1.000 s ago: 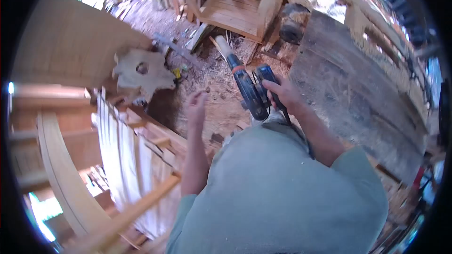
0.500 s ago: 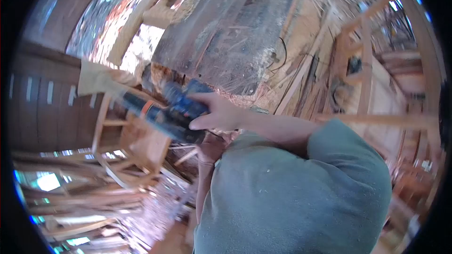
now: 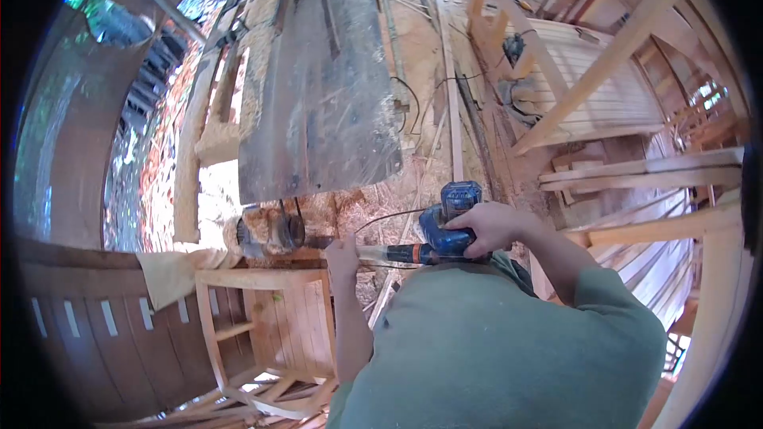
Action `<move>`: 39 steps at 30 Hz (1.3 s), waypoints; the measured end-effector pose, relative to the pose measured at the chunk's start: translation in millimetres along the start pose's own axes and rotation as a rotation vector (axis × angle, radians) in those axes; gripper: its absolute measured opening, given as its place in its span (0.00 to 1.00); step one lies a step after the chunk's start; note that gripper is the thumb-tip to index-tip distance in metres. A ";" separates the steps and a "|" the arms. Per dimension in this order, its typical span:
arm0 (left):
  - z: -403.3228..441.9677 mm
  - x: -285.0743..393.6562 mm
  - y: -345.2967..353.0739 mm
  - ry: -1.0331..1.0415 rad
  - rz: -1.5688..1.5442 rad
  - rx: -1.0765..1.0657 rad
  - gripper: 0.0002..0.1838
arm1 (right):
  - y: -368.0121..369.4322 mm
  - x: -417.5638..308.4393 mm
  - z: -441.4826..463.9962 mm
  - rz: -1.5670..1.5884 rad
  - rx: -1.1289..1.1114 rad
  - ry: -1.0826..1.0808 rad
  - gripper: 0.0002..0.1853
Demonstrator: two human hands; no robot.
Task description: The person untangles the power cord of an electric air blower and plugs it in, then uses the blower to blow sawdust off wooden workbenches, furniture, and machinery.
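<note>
My right hand (image 3: 491, 227) is wrapped round the handle of a blue cordless blower (image 3: 433, 230). The blower's battery stands at the top, and its black tube with an orange ring (image 3: 415, 253) points left across the front of my body. Closed round the far part of that tube is my left hand (image 3: 342, 257). Just beyond the left hand is a motor with a belt pulley (image 3: 274, 230), dusted with sawdust, under the near end of a worn workbench top (image 3: 318, 111).
A wooden chair frame (image 3: 266, 326) stands at the lower left. A cloth (image 3: 168, 278) hangs over the plank wall (image 3: 95, 326). Wooden frames (image 3: 608, 56) and a slatted panel (image 3: 588, 95) fill the right side. Sawdust, offcuts and a black cable (image 3: 389, 215) lie on the floor.
The blower has swung toward my body and right, its tube now level and pointing left. My left hand has gone from the blower's rear to its tube. The view has turned.
</note>
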State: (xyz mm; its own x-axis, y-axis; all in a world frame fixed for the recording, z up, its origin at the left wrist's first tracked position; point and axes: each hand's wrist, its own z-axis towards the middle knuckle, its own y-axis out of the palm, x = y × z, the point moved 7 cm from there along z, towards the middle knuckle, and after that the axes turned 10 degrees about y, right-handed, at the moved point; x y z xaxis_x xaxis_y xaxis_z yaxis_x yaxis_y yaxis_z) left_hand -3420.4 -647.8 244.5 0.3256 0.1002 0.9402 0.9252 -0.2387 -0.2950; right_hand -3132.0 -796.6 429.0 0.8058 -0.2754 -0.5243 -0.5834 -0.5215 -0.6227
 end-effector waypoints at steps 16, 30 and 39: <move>31.4 -124.3 84.0 -0.153 0.408 -0.662 0.29 | -77.4 189.3 -160.1 1.696 1.018 -0.642 0.20; 99.8 -158.4 39.5 -0.255 -0.269 0.426 0.37 | 145.2 189.8 -159.0 1.701 0.757 0.844 0.10; 22.1 -100.8 51.5 -0.443 -0.584 -0.085 0.26 | 281.9 202.4 -189.8 1.686 0.555 1.149 0.11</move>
State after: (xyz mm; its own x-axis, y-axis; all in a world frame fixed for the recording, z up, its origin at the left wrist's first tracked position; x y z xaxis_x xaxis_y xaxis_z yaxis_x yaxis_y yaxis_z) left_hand -3401.3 -648.8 130.7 -0.1503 0.6105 0.7777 0.9595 -0.0997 0.2636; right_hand -3114.0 -1152.7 257.6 -0.8419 -0.4741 -0.2577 -0.4250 0.8769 -0.2246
